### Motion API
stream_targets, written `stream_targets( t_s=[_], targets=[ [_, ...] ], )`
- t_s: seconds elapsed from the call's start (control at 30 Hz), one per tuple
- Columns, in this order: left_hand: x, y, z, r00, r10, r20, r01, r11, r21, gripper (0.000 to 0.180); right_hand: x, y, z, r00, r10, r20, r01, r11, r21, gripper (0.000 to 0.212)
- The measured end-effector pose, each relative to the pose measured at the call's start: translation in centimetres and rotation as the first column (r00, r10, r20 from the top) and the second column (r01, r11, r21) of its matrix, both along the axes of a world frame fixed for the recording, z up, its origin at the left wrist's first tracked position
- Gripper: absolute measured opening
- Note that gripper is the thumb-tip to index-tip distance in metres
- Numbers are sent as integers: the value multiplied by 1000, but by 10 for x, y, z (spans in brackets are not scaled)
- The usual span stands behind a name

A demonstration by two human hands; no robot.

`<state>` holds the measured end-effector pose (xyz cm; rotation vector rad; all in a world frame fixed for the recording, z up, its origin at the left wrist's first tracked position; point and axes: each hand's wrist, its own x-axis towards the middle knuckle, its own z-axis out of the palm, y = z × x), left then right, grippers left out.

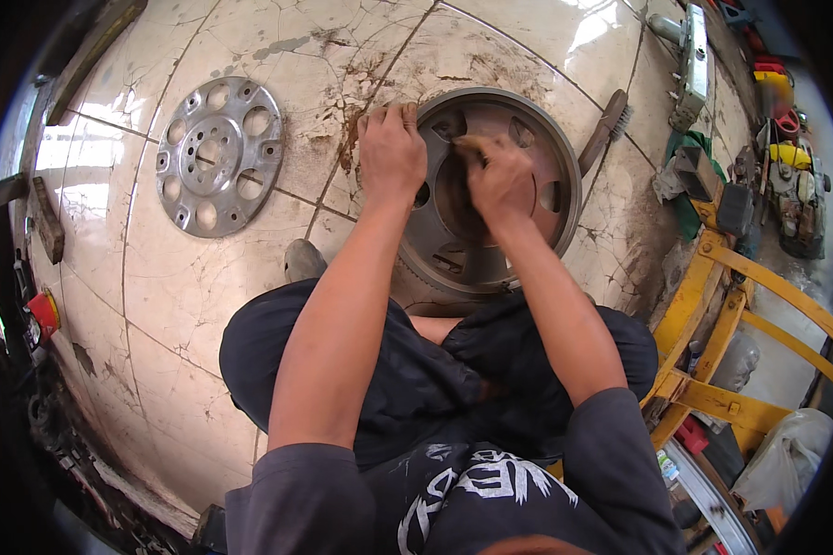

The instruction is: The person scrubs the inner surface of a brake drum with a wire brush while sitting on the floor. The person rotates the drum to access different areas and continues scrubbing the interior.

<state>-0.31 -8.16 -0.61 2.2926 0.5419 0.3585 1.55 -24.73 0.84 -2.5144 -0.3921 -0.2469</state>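
Note:
A large round metal flywheel [555, 199] with a toothed edge and several openings lies before my crossed legs. My left hand [393, 153] is at its upper left rim, closed with the fingers curled over the edge. Over the recessed middle of the flywheel is my right hand [502, 180]. Its fingers are bent together near an opening, and whatever they hold is hidden. To the left, a flat silver disc plate [220, 157] with round holes rests on the floor. A wire brush [606, 129] with a wooden handle lies against the flywheel's right side.
Cracked, stained tiles [176, 333] make up the floor. At right stand a yellow metal frame [713, 324], a metal bracket [690, 74] and a clear plastic bag [787, 453]. A short wooden block [48, 220] and a red container [43, 314] lie along the left edge.

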Motion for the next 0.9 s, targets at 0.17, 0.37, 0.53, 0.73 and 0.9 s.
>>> stream_targets(
  t_s=[0.17, 0.37, 0.53, 0.73, 0.9],
  targets=[
    [1, -3, 4, 1000, 12, 15, -11, 997, -73, 36, 9, -5, 1, 999, -41, 11, 41, 998, -45, 11],
    [-1, -1, -3, 998, 33, 50, -32, 999, -8, 38, 11, -8, 4, 998, -45, -49, 42, 997, -70, 10],
    [1, 2, -8, 998, 36, 47, -37, 999, 13, 38, -3, 3, 3, 999, 50, -22, -50, 999, -15, 11],
    [3, 3, -10, 997, 50, 55, -51, 998, 23, 38, 0, -1, -5, 999, 12, 36, -11, 1000, -26, 12],
    [2, 2, -3, 999, 39, -1, -39, 998, -39, 40, 18, -12, 8, 989, -141, -53, 137, 989, -61, 13]
  ],
)
